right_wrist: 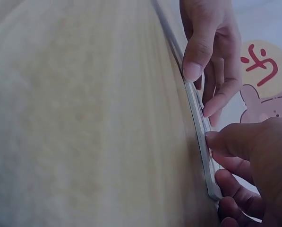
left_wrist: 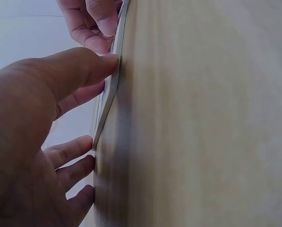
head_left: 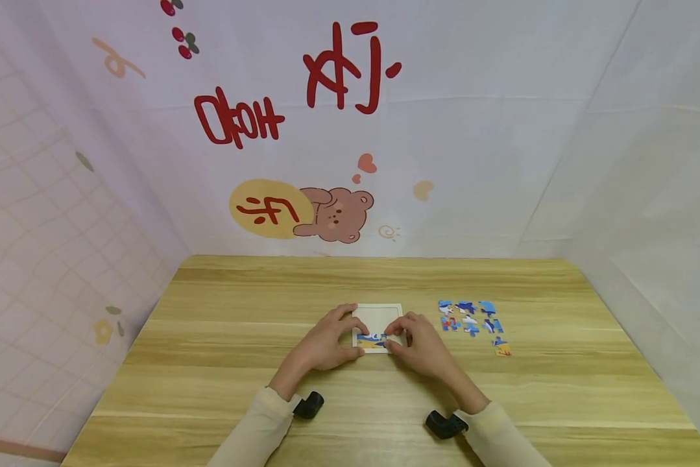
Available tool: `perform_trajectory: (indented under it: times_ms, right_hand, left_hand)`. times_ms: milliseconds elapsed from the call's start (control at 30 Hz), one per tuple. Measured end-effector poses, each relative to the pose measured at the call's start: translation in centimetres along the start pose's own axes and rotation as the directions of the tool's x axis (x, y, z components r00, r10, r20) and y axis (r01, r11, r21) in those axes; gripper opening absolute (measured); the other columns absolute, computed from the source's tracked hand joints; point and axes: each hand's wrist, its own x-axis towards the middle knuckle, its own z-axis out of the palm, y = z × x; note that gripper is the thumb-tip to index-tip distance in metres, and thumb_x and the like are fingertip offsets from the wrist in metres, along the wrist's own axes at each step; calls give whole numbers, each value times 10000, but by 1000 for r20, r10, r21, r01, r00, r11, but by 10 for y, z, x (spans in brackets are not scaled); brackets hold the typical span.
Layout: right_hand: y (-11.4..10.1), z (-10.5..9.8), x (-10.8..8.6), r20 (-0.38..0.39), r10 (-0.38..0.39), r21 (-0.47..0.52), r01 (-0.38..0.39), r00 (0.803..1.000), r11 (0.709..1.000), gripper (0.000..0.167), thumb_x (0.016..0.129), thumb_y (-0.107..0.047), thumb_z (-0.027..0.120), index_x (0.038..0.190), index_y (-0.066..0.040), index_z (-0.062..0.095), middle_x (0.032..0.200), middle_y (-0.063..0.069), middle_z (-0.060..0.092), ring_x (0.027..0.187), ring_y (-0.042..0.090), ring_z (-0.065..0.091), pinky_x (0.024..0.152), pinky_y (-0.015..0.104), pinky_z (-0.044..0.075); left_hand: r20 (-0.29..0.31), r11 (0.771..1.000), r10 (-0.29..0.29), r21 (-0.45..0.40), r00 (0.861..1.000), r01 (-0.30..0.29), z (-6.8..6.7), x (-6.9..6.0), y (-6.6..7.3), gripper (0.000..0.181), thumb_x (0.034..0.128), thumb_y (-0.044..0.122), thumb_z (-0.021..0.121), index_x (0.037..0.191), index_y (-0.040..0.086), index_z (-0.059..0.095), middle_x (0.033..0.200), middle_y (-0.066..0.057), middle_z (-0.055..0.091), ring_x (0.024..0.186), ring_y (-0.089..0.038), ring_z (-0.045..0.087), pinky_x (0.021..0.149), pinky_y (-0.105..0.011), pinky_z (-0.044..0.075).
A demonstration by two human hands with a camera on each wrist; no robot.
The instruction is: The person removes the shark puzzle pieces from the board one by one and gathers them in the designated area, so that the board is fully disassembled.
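A small white puzzle tray (head_left: 379, 314) lies flat on the table, with joined puzzle pieces (head_left: 372, 342) of blue, white and yellow along its near side. My left hand (head_left: 329, 338) grips the tray's left side. Its thumb (left_wrist: 105, 66) rests on the near rim, the index finger bends in over the pieces, and other fingers touch the table beside the tray. At the tray's lower right, my right hand (head_left: 421, 345) pinches a puzzle piece between thumb (right_wrist: 218, 139) and index finger. That piece is mostly hidden by the fingertips.
Several loose puzzle pieces (head_left: 469, 319) lie in loose rows on the wooden table (head_left: 244, 389), right of the tray. One yellow and blue piece (head_left: 502, 347) sits nearest to me. A printed white cloth (head_left: 472, 130) hangs behind the table.
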Motion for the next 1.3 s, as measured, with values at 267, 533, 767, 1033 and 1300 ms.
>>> perform_trajectory:
  times_ms: [267, 533, 767, 1033, 1300]
  right_hand:
    - [-3, 0, -1, 5, 18, -7, -18, 1000, 1000, 130, 873, -200, 812, 983, -193, 742, 891, -23, 573, 805, 140, 428, 702, 244, 350]
    - [-3, 0, -1, 5, 3, 4, -3, 1000, 1000, 130, 877, -190, 807, 986, -176, 739, 885, -8, 573, 805, 148, 426, 705, 245, 349]
    - [1, 0, -2, -27, -21, 25, 22, 999, 999, 147, 864, -183, 828, 980, -194, 739, 860, -37, 583, 789, 138, 435, 701, 243, 361]
    - [-1, -1, -2, -66, -25, 64, 29, 998, 998, 169, 854, -125, 822, 940, -220, 712, 795, -104, 623, 750, 92, 504, 690, 219, 420]
    - [-5, -4, -5, -52, 18, 167, -9, 998, 986, 107, 891, -88, 789, 937, -161, 726, 774, -67, 671, 678, 33, 569, 628, 197, 489]
  left_hand:
    - [5, 1000, -6, 5, 1000, 6, -1, -1, 0, 253, 920, 309, 766, 1154, 264, 680, 1652, -101, 341, 1523, -390, 323, 1191, -621, 337]
    - [5, 1000, -5, 20, 1000, 5, 0, 0, -2, 368, 914, 326, 771, 1237, 223, 628, 1651, -91, 344, 1530, -367, 320, 1204, -592, 334]
    - [9, 1000, -7, 19, 1000, 7, 1, 1, -2, 339, 917, 328, 768, 1208, 227, 628, 1651, -91, 345, 1530, -364, 322, 1200, -597, 337]
    - [13, 999, -1, 32, 1000, 1, 0, 1, -2, 341, 917, 345, 764, 1206, 228, 625, 1650, -79, 346, 1527, -351, 331, 1202, -575, 347]
    - [14, 999, 1, 53, 1000, -2, 1, 2, -4, 329, 914, 343, 772, 1185, 226, 626, 1654, -86, 343, 1537, -349, 317, 1212, -573, 332]
